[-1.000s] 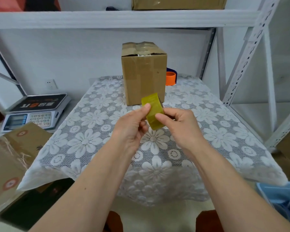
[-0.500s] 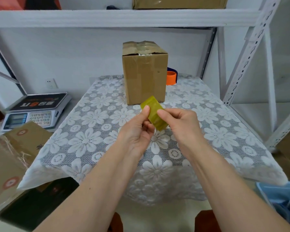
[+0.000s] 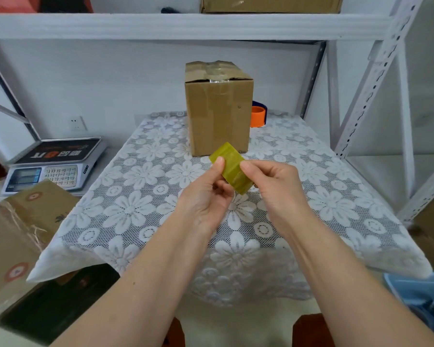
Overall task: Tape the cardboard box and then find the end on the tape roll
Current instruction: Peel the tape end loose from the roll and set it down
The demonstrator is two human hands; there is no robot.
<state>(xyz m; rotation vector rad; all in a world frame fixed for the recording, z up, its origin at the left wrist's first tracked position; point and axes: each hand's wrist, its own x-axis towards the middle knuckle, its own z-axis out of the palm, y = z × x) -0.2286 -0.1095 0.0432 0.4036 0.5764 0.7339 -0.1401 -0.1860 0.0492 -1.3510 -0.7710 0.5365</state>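
Note:
A yellowish tape roll point(image 3: 231, 164) is held in the air above the lace-covered table point(image 3: 140, 209), edge toward me. My left hand point(image 3: 206, 194) grips it from the left, thumb lying on its outer band. My right hand point(image 3: 273, 189) holds it from the right, thumb tip on the band. Behind them, at the far end of the table, stands the brown cardboard box point(image 3: 219, 108), its top flaps closed with clear tape across the seam.
An orange and blue tape dispenser point(image 3: 259, 116) sits behind the box on the right. A weighing scale point(image 3: 53, 164) and a taped carton point(image 3: 18, 231) stand at the left. White shelf posts point(image 3: 376, 78) rise on the right. A blue bin point(image 3: 421, 296) is at the lower right.
Both hands have shifted slightly to the right with the roll. The roll has turned a little in my fingers and the thumbs have moved along its band.

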